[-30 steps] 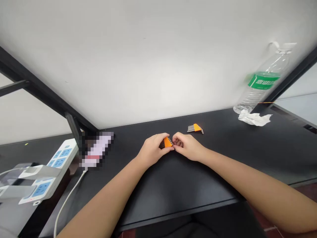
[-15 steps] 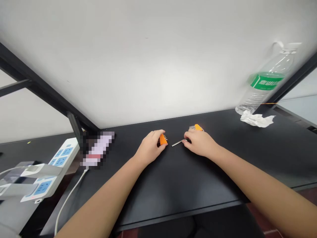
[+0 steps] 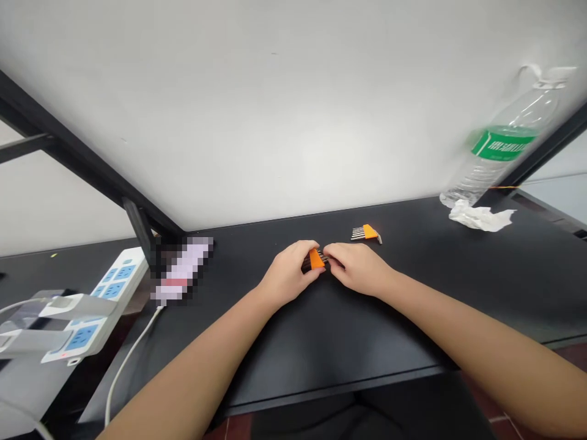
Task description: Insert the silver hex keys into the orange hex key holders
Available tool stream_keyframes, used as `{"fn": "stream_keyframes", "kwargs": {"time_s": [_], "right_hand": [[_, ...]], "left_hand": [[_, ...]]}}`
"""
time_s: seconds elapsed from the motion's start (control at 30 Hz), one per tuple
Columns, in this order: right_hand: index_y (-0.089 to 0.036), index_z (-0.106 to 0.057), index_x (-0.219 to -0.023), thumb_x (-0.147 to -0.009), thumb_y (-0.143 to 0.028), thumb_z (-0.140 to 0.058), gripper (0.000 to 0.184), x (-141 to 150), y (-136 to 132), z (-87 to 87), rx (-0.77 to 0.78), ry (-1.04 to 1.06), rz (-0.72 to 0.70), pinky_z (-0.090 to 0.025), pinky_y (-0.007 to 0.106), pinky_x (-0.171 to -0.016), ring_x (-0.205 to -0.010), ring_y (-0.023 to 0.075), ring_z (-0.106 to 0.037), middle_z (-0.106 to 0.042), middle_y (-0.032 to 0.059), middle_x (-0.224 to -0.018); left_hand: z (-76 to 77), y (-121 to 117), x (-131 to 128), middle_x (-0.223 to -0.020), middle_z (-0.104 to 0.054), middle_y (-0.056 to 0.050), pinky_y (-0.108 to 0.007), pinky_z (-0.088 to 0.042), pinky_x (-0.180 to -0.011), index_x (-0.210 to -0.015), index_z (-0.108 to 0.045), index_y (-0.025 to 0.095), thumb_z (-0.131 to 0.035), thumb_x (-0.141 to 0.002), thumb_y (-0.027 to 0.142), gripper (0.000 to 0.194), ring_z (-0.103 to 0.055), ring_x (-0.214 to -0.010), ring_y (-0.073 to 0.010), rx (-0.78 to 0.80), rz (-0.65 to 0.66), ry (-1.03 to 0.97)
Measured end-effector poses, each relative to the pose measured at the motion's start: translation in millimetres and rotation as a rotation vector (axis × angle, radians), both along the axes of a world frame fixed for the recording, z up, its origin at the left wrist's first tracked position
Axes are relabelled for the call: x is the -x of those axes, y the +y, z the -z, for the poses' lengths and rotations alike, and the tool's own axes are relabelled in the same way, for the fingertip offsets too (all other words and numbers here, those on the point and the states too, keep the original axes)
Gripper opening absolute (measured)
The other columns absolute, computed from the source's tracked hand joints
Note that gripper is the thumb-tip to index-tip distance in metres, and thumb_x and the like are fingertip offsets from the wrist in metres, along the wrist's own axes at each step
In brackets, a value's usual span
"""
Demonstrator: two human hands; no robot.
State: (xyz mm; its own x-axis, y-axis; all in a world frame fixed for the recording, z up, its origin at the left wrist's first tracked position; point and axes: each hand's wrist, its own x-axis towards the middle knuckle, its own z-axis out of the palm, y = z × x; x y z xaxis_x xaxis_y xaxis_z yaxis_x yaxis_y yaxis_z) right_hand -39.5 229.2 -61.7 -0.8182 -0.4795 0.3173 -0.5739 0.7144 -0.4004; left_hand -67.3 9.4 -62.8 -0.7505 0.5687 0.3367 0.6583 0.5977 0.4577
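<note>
My left hand [image 3: 287,278] is closed round an orange holder of hex keys [image 3: 315,259], held just above the black table [image 3: 321,342]. My right hand [image 3: 358,269] pinches at the holder's right end, where the metal keys stick out; I cannot make out whether one key is between its fingers. The two hands touch at the holder. A second orange holder with hex keys [image 3: 365,233] lies on the table a little behind and to the right of my right hand.
A plastic water bottle with a green label [image 3: 498,153] leans at the far right beside a crumpled white tissue [image 3: 479,216]. At the left lie white power strips with blue sockets [image 3: 98,305], a white cable [image 3: 128,360] and a blurred-out object [image 3: 181,272].
Half a second ago my right hand was apart, near the second holder, with a loose hex key at its fingertips. It has come back left to the holder in my left hand.
</note>
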Motion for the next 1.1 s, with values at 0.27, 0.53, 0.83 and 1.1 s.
{"fn": "stream_keyframes", "kwargs": {"time_s": [0.27, 0.53, 0.83, 1.1], "right_hand": [[-0.023, -0.061, -0.091, -0.09, -0.017, -0.052, 0.011, 17.9, 37.0, -6.5, -0.049, -0.109, 0.3, -0.039, 0.03, -0.067, -0.07, 0.018, -0.058, -0.066, 0.0012, -0.077], [-0.021, -0.067, -0.1, -0.092, -0.029, -0.063, 0.012, 15.8, 38.2, 1.8, -0.131, -0.163, 0.11, -0.046, 0.032, -0.071, -0.087, 0.0213, -0.061, -0.063, 0.0084, -0.103], [-0.02, -0.06, -0.101, -0.091, -0.017, -0.057, 0.011, -0.7, 9.2, -4.8, 0.013, -0.147, 0.015, -0.047, 0.031, -0.073, -0.082, 0.0177, -0.059, -0.06, 0.0064, -0.102], [-0.022, -0.052, -0.09, -0.094, -0.016, -0.051, 0.007, 0.8, -3.8, 3.5, 0.181, -0.121, -0.032, -0.041, 0.028, -0.066, -0.074, 0.0159, -0.055, -0.062, 0.0023, -0.087]], "left_hand": [[5.5, -11.3, 10.0, -0.124, -0.067, -0.006, -0.04, -0.056, -0.097, -0.13, -0.055, 0.024, -0.07, -0.087, 0.032, 0.045, -0.066, -0.111, -0.0245, 0.05, -0.099, -0.034], [8.7, -9.8, 9.5, -0.128, -0.066, -0.006, -0.041, -0.055, -0.101, -0.135, -0.055, 0.025, -0.069, -0.088, 0.034, 0.05, -0.065, -0.116, -0.0252, 0.049, -0.062, -0.046], [6.9, -8.2, 5.0, -0.126, -0.067, -0.007, -0.04, -0.055, -0.099, -0.137, -0.053, 0.025, -0.07, -0.089, 0.034, 0.052, -0.065, -0.113, -0.0238, 0.011, 0.011, -0.012], [7.1, -1.9, -0.5, -0.129, -0.066, -0.005, -0.038, -0.056, -0.101, -0.137, -0.053, 0.028, -0.069, -0.09, 0.04, 0.051, -0.066, -0.116, -0.0221, -0.067, 0.073, -0.048]]}}
